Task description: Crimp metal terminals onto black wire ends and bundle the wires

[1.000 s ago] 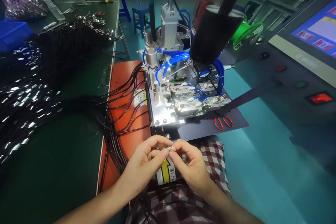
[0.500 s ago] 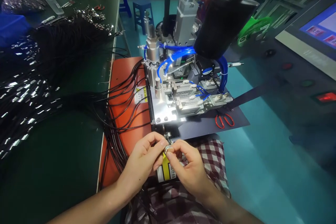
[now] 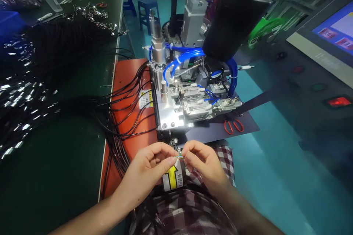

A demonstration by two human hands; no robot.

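Thin coloured wires (image 3: 179, 156) stretch across the small gap between my two hands. My left hand (image 3: 153, 163) is closed, pinching one end of them between thumb and forefinger. On the other side my right hand (image 3: 202, 159) is closed too, its thumb and fingertips at the wires' right end; whatever lies inside that pinch is hidden. Just beyond my fingertips stands the metal machine (image 3: 173, 117) with its blue air tubes (image 3: 190, 53). A label with a yellow arrow (image 3: 172, 178) shows below my hands.
Black cables (image 3: 118, 143) run across the orange board (image 3: 132, 117) from a heap of cables (image 3: 68, 36) with shiny ends on the left table. Red-handled scissors (image 3: 234, 127) lie on the dark plate right of the machine. A control panel with a screen (image 3: 336, 33) stands at the right.
My hands have drawn slightly apart, and coloured wires now show between them where a small metallic piece showed before. The view has shifted slightly.
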